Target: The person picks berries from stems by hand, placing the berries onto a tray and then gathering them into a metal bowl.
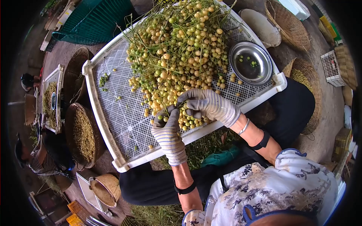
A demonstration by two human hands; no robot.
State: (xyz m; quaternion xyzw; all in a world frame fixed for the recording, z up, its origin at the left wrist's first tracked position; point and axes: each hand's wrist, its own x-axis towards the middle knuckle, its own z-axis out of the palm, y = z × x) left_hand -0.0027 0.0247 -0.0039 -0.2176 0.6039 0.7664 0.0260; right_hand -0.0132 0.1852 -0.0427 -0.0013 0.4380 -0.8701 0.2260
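A big heap of small round yellow-green fruits on thin green stems covers much of a white perforated plastic tray. Both hands wear striped knit gloves with dark grey fingers. At the near side of the heap, my left hand is closed, thumb and fingers pinching a fruit sprig. My right hand is just to its right, fingertips pressed together close to the left thumb; what they pinch is hidden. Loose fruits lie below and around the fingers. On the tray's right side stands a steel bowl holding several green fruits.
Wicker baskets of fruit stand to the left and right. A green basket is at the upper left. Stems litter the ground below the tray. Other people sit at the far left by another tray.
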